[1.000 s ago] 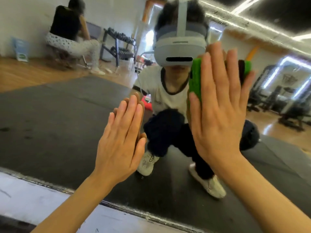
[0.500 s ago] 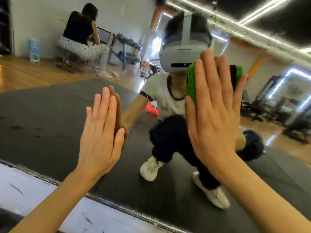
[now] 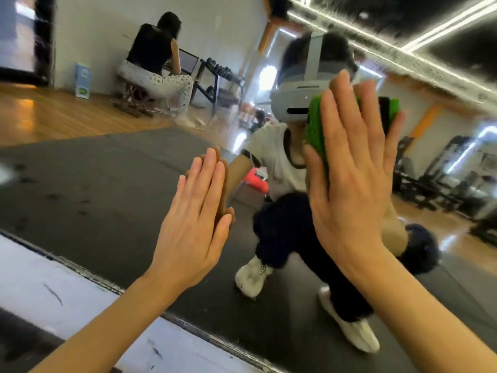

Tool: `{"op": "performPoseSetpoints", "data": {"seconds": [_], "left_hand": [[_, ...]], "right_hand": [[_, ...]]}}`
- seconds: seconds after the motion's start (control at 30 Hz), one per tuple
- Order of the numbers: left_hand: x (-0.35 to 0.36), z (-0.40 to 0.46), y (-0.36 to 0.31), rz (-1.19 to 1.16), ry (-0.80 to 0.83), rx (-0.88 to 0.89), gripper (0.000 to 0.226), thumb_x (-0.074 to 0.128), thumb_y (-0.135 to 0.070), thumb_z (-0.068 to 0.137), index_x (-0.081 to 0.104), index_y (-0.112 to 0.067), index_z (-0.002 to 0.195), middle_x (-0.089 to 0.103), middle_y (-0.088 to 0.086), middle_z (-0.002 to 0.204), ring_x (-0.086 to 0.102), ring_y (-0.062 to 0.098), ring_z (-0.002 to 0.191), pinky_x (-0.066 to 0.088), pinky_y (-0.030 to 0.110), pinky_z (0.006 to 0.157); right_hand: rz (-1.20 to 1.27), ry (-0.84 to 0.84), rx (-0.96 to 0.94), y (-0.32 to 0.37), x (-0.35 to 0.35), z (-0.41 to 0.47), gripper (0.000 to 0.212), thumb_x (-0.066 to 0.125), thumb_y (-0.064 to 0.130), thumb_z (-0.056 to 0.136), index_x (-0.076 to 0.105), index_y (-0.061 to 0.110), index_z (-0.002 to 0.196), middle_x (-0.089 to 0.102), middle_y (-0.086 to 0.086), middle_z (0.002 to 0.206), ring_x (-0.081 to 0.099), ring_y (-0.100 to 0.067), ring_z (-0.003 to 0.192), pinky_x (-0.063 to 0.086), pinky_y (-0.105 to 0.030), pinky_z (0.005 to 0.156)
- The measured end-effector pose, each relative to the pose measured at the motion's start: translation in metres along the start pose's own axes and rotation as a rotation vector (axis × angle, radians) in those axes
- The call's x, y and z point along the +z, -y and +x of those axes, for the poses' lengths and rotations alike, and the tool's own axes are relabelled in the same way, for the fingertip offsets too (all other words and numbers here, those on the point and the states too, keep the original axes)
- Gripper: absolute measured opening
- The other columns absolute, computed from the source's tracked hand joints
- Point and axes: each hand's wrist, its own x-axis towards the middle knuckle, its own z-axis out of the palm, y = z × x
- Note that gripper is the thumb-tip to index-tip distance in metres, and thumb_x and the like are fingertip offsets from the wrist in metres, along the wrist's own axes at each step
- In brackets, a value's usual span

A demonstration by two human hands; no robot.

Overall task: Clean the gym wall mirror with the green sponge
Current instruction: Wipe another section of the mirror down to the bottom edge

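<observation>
The wall mirror (image 3: pixel 107 184) fills most of the head view and reflects a crouching person in a headset. My right hand (image 3: pixel 352 173) lies flat with straight fingers and presses the green sponge (image 3: pixel 317 125) against the glass, upper right of centre. The sponge shows at the hand's left edge and beyond the fingertips; its middle is hidden by my palm. My left hand (image 3: pixel 193 224) is flat with fingers together, fingertips touching the mirror left of the sponge, meeting their own reflection.
The mirror's metal bottom edge (image 3: pixel 88 275) runs diagonally above a scuffed white wall strip (image 3: pixel 40 273). Reflected in the glass are a seated person at a laptop (image 3: pixel 158 65), a dumbbell rack (image 3: pixel 223 79), dark floor mats and gym machines at right.
The camera has swung, so the view shifts right. My right hand stays flat on the sponge. My left hand stays flat on the glass, having shifted sideways against the reflection.
</observation>
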Motion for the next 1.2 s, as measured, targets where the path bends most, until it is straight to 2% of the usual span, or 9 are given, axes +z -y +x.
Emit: {"op": "performPoseSetpoints", "data": {"seconds": [0.1,0.2,0.3,0.5,0.67,0.77,0.93,1.1,1.2], "left_hand": [[-0.008,-0.002,0.006,-0.039,0.031,0.015,0.066,0.033,-0.028,0.106,0.002,-0.010,0.161,-0.010,-0.006,0.169,-0.003,0.015,0.157,-0.003,0.027,0.126],[-0.017,-0.008,0.022,0.010,0.014,-0.022,0.067,0.033,-0.027,0.105,0.002,-0.010,0.161,-0.010,-0.006,0.170,-0.003,0.016,0.157,-0.003,0.030,0.127],[-0.017,-0.014,0.039,0.065,-0.003,-0.088,0.066,0.030,-0.030,0.106,0.000,-0.009,0.161,-0.011,-0.001,0.170,-0.004,0.019,0.157,-0.004,0.032,0.127],[-0.004,-0.016,0.043,0.029,-0.043,-0.084,0.070,0.030,-0.028,0.104,-0.007,-0.016,0.162,-0.016,-0.005,0.169,-0.008,0.018,0.157,-0.005,0.033,0.127],[-0.004,-0.017,0.047,0.035,-0.047,-0.073,0.067,0.027,-0.036,0.107,-0.007,-0.018,0.162,-0.015,-0.006,0.169,-0.008,0.016,0.157,-0.006,0.032,0.126],[-0.004,-0.015,0.047,0.047,-0.050,-0.059,0.062,0.018,-0.040,0.110,-0.006,-0.016,0.162,-0.015,-0.006,0.169,-0.007,0.017,0.157,-0.005,0.032,0.127],[-0.002,-0.016,0.047,0.060,-0.068,-0.061,0.062,0.019,-0.038,0.109,-0.006,-0.016,0.162,-0.016,-0.006,0.169,-0.007,0.018,0.157,-0.005,0.033,0.127],[-0.008,-0.020,0.048,0.023,-0.033,-0.067,0.066,0.027,-0.036,0.108,-0.009,-0.022,0.161,-0.017,-0.009,0.168,-0.008,0.016,0.157,-0.007,0.030,0.126],[-0.010,-0.033,0.044,0.032,-0.020,-0.095,0.062,0.020,-0.038,0.109,-0.006,-0.018,0.162,-0.017,-0.010,0.168,-0.008,0.015,0.156,-0.006,0.030,0.126]], "right_hand": [[-0.073,0.027,-0.040,0.020,0.012,-0.021,0.056,0.049,0.015,0.104,0.029,0.003,0.155,0.028,-0.017,0.162,0.014,-0.028,0.153,-0.002,-0.047,0.123],[-0.118,0.287,-0.401,0.037,0.023,-0.116,0.055,0.025,0.015,0.107,0.013,0.005,0.160,0.007,-0.010,0.169,0.003,-0.020,0.156,0.004,-0.038,0.125],[-0.023,0.442,-0.483,0.024,0.014,-0.137,0.051,0.011,0.016,0.110,0.013,0.011,0.160,-0.002,-0.002,0.170,0.005,-0.016,0.156,0.005,-0.030,0.124],[-0.096,0.084,-0.112,0.036,0.016,-0.011,0.061,0.053,0.015,0.102,0.025,0.004,0.156,0.023,-0.011,0.164,0.013,-0.025,0.153,-0.003,-0.045,0.124],[-0.116,0.148,-0.399,0.071,0.045,0.008,0.055,0.043,0.015,0.105,0.028,0.004,0.157,0.027,-0.013,0.164,0.021,-0.026,0.152,0.001,-0.045,0.124],[-0.138,0.188,-0.333,0.025,0.012,-0.026,0.064,0.057,0.009,0.100,0.028,0.005,0.157,0.024,-0.012,0.165,0.016,-0.025,0.154,0.006,-0.046,0.126],[-0.187,0.193,-0.139,0.013,-0.008,-0.054,0.061,0.045,0.014,0.103,0.021,0.004,0.157,0.018,-0.014,0.166,0.006,-0.025,0.155,-0.002,-0.048,0.125],[-0.148,0.198,-0.416,0.079,0.044,-0.019,0.057,0.039,0.015,0.105,0.021,0.004,0.158,0.021,-0.014,0.165,0.017,-0.027,0.153,-0.004,-0.046,0.124],[-0.140,0.216,-0.364,0.052,0.027,-0.034,0.062,0.051,0.013,0.103,0.024,0.006,0.158,0.018,-0.011,0.166,0.013,-0.023,0.154,-0.003,-0.044,0.126]]}}
